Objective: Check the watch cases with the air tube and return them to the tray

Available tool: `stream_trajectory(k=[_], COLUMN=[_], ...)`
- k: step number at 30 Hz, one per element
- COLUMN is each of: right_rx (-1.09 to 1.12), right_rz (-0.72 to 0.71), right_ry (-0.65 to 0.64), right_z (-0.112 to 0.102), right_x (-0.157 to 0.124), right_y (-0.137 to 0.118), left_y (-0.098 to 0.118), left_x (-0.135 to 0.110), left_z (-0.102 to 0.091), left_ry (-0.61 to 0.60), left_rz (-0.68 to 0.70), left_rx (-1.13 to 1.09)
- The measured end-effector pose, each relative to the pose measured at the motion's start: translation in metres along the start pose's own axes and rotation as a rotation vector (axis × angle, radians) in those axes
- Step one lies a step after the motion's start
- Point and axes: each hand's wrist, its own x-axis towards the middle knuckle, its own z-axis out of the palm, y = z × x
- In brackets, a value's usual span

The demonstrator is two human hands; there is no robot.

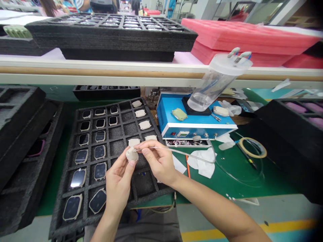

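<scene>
Left hand [118, 181] (centre frame) is clamped on a beige case [132, 154], its face hidden; right hand [157, 161] pinches a thin tube [174, 150] whose tip meets the case, above the foam tray [75, 215].

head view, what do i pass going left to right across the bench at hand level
stacked black trays → left hand holding case → right hand holding tube → blue box → tape roll → black tray
</scene>
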Motion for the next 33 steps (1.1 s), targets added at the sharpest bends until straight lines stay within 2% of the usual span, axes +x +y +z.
stream_trajectory(k=[21, 24, 27, 29, 33], right_rx=[-0.016, -0.001, 0.005, 0.037, 0.16], right_rz=[0.0, 0.002, -0.021, 0.007, 0.188], right_ry=[-0.001, -0.007, 0.114, 0.221, 0.264], right_z=[0.001, -0.001, -0.005, -0.009, -0.021], right_x=[0.001, -0.001, 0.001, 0.005, 0.002], right_y=[-0.001, -0.002, -0.006, -0.009, -0.022], left_y=[-0.005, 0.002, 0.018, 0.027, 0.029], left_x=[0.002, 0.004, 0.006, 0.008, 0.014], left_z=[-0.002, -0.004, -0.011, -0.014, -0.007], left_ry=[-0.012, 0.004, -0.002, -0.1, -0.479], left_rz=[0.001, 0.022, 0.129, 0.216, 0.28], left_rx=[0.03, 0.089, 0.287, 0.55, 1.06])
